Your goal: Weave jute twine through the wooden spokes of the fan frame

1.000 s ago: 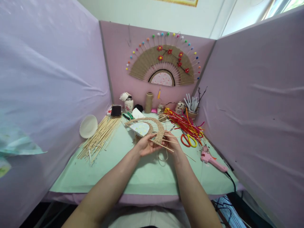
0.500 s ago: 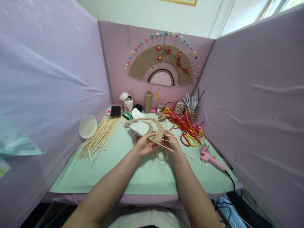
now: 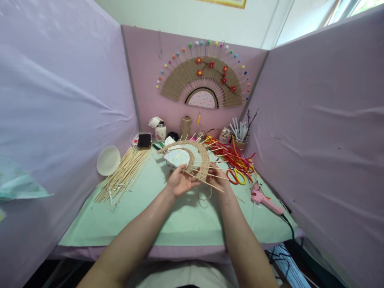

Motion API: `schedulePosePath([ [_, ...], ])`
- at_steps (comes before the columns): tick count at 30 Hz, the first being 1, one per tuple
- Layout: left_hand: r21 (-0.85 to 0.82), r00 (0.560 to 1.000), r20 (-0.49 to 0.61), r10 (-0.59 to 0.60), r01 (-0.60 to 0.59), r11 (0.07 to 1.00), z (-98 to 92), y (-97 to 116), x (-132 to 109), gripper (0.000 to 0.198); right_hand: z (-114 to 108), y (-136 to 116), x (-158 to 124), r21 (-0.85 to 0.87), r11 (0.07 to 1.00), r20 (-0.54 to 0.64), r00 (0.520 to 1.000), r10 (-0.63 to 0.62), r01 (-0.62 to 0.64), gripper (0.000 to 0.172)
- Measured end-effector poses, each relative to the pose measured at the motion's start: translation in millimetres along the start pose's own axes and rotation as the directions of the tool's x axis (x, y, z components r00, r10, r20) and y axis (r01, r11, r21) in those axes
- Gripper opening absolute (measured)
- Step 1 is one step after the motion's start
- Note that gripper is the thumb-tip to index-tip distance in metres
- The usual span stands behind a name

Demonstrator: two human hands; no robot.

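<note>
Where sticks (image 3: 222, 161) radiate, woven fan (image 3: 191, 159), tan, half-round

A low table with a smooth, pale green cloth top (image 3: 186, 226) stands in a little nook. A light purple cloth strip (image 3: 192, 252) runs along its front edge. On the left is a tall wall of shiny, pale purple cloth (image 3: 66, 96) with long wrinkles. On the right is a greyish purple cloth wall (image 3: 324, 116) that looks darker. A flat pink board (image 3: 139, 60) makes the back, with a thin grey strip (image 3: 130, 76) down its left corner. Above it is a plain white room wall (image 3: 168, 14). Bright light shows at a window (image 3: 367, 7) up in the right corner.
</note>
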State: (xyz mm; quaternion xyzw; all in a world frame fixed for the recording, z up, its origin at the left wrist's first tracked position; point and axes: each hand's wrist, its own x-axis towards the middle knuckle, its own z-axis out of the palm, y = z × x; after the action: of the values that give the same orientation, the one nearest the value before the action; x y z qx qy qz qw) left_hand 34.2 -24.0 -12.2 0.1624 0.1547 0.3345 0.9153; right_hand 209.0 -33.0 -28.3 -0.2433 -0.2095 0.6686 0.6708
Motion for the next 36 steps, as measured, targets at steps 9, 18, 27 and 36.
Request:
schedulePosePath([
  [9, 0.124, 0.994, -0.065, 0.090, -0.081, 0.989, 1.1, 20.5, -6.8, 0.034, -3.1, -21.0, -5.3, 0.120, 0.993, -0.119, 0.993, -0.001, 0.015, 0.019],
  [18, 0.157, 0.968, -0.181, 0.174, -0.146, 0.977, 0.4, 25.6, -5.8, 0.032, -1.4, -18.7, -5.0, 0.006, 0.943, -0.211, 0.922, -0.324, 0.332, 0.023],
  [27, 0.202, 0.982, -0.150, 0.113, -0.082, 0.976, 2.8, 24.1, -9.1, 0.030, -3.5, -25.0, -9.6, -0.024, 0.923, -0.193, 0.904, -0.382, 0.385, 0.014],
  [36, 0.235, 0.997, -0.064, 0.040, -0.024, 0.972, 0.9, 22.0, -9.5, 0.037, -7.7, -18.7, 1.6, 0.087, 0.978, -0.208, 0.964, -0.168, 0.190, 0.016],
])
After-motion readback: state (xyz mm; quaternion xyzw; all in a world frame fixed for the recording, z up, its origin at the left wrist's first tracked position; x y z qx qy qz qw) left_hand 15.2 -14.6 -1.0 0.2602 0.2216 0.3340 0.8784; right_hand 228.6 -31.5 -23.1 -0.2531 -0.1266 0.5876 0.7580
